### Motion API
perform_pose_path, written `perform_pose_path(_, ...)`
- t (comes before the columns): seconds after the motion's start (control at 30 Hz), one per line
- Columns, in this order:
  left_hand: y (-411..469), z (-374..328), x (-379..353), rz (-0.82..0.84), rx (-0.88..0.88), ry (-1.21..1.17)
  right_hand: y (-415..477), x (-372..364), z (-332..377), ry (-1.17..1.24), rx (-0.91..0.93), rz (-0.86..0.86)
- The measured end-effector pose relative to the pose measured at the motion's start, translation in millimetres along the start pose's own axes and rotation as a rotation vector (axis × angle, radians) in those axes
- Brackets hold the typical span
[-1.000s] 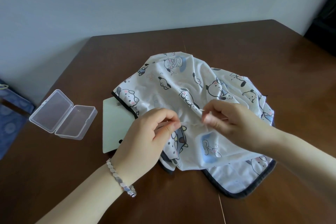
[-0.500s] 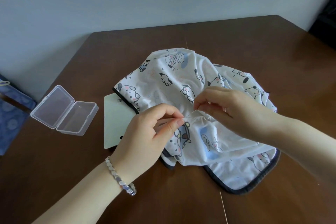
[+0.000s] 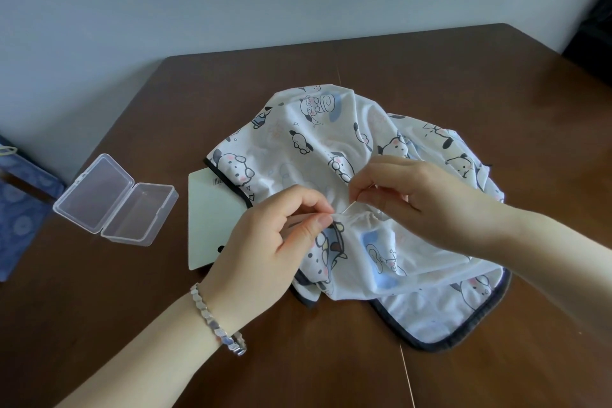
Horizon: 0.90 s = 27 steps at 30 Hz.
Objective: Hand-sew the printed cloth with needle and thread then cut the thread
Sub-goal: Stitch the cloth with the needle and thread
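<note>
Printed cloth: white, thin, slightly sheer, covered in cartoon dog faces with black ears, pink cheeks and round glasses, plus pale blue patches; bound along the edge in dark grey trim. Heaped in soft folds at the middle of the brown wooden table, bunched rather than flat, with a trimmed corner spread toward the near right edge. Gathered into small puckers along one fold (right between the two hands).

Left hand: closed in a pinch, thumb and forefinger gripping that fold of the cloth, remaining fingers curled. Silver link bracelet around the wrist.

Right hand: also closed in a pinch, fingertips clamped on the needle, a thin bright sliver slanting down-left from the fingertips into the puckered fold just beside the left thumb. Thread too fine to make out near the needle.

Pale green card lying flat on the table, partly tucked under the cloth's left edge and under the left hand, a barcode at its top corner. Clear plastic box, lid hinged open, well apart to the left. Blue patterned fabric at the far left edge of view.
</note>
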<state>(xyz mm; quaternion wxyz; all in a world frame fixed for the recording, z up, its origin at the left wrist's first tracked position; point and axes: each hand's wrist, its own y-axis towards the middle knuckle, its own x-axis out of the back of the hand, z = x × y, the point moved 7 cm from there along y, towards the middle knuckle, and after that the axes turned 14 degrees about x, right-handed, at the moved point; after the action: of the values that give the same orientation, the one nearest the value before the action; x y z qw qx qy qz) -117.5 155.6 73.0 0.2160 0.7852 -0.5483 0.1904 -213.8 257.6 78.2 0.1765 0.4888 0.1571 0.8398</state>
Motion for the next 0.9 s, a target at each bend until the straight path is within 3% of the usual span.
perform_pose_path(0.37, 4, 13, 1, 0.001, 0.105, -0.064, -2, -5, 6, 0.212, -0.075, -0.039)
perform_pose_path(0.57, 4, 17, 1, 0.002, 0.105, -0.094, -2, 3, 0, 0.061, -0.059, -0.122)
perform_pose_path(0.9, 3, 11, 0, 0.02, 0.034, -0.049, 2, -2, 4, -0.022, 0.023, -0.029)
